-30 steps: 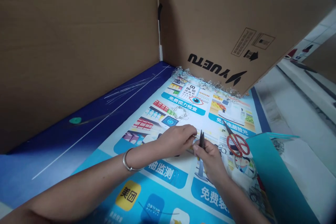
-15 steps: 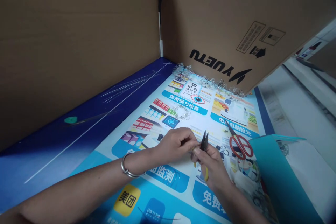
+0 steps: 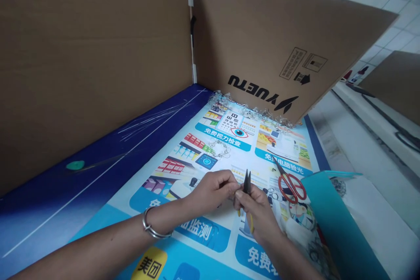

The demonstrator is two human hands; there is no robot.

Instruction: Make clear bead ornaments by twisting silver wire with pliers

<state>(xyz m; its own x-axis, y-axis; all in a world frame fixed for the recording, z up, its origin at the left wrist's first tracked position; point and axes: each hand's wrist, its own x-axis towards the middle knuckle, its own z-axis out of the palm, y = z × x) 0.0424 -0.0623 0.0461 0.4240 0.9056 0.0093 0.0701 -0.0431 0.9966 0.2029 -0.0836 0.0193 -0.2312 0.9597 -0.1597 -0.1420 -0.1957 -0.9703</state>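
Observation:
My right hand (image 3: 254, 205) is wrapped round small pliers (image 3: 247, 183) with dark pointed jaws and yellow handles; the jaws point up and stand slightly apart. Close beside it on the left, my left hand (image 3: 216, 188) is pinched, its fingertips meeting those of my right hand. Whatever lies between the left fingertips is too small to make out. A silver bracelet (image 3: 149, 227) circles my left wrist. Both hands are above a printed blue and white poster (image 3: 183, 238).
Red-handled scissors (image 3: 292, 188) lie right of my hands, beside a teal box (image 3: 341, 223). Clear beaded loops (image 3: 220, 148) lie on the poster, more along the cardboard wall (image 3: 262, 52). A green item (image 3: 75, 165) and thin strands (image 3: 154, 118) are on the left.
The camera view has shifted, so the scene sits further left and lower. My hands remain together, with the pliers still in my right hand.

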